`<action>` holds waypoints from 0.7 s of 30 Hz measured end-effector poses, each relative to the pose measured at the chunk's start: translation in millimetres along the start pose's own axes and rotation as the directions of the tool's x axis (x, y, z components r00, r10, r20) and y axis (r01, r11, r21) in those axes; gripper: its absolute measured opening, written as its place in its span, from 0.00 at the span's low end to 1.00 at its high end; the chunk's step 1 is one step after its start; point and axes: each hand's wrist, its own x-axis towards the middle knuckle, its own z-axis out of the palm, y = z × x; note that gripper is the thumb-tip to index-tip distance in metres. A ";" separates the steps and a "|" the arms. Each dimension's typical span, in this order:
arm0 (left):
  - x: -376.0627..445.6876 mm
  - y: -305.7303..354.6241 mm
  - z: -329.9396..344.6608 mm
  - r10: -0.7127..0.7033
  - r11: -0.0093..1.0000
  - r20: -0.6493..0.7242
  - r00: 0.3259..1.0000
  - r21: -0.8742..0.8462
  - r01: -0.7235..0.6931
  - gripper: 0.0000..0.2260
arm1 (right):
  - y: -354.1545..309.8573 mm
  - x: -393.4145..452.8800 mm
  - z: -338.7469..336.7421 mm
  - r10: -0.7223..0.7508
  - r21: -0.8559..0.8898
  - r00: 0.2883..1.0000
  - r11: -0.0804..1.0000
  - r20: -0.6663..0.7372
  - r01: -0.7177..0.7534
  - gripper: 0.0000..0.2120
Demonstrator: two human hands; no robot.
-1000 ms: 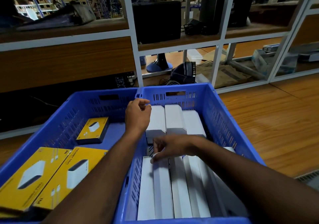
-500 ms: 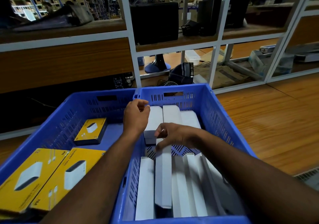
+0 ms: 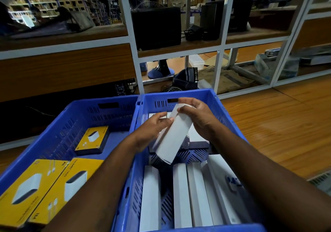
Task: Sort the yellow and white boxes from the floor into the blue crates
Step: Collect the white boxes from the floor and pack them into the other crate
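I see dim warehouse light, a white-framed shelving unit (image 3: 133, 56) ahead with wood-brown panels, dark boxes (image 3: 155, 27) on its shelf, flattened cardboard (image 3: 227, 79) behind, orange wood-grain floor (image 3: 279, 124) at right

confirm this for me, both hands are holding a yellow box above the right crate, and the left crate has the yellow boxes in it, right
Not quite: the box held by the left hand and right hand is a white box, not yellow, as the head view shows. It is above the right crate, and the left crate does hold the yellow boxes.
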 end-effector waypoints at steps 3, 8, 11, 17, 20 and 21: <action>-1.2 -0.8 0.3 -0.041 0.998 0.070 0.997 -0.045 0.044 0.30 | -2.6 -1.4 -0.7 0.060 0.147 0.998 0.988 -0.016 -0.057 0.17; -4.8 1.4 0.9 -0.049 0.982 0.127 0.991 -0.174 0.071 0.32 | 0.1 2.7 -4.5 0.192 0.331 0.981 0.928 -0.031 -0.171 0.16; -3.7 2.1 -0.2 -0.076 0.970 0.114 0.991 -0.222 0.100 0.29 | 6.6 3.3 -2.4 0.250 0.151 0.966 0.959 -0.063 -0.239 0.13; -2.5 1.2 -0.5 -0.103 0.963 0.073 0.992 -0.242 0.118 0.19 | 13.0 0.9 -7.0 0.397 -0.046 0.917 0.917 0.031 -0.395 0.19; -3.8 2.5 1.2 -0.125 0.959 0.059 0.990 -0.249 0.136 0.11 | 14.2 1.8 -6.6 0.412 -0.029 0.910 0.911 0.045 -0.411 0.17; -2.5 1.4 0.7 -0.131 0.957 0.056 0.990 -0.254 0.141 0.10 | 13.9 1.1 -6.3 0.420 -0.039 0.907 0.907 0.041 -0.419 0.16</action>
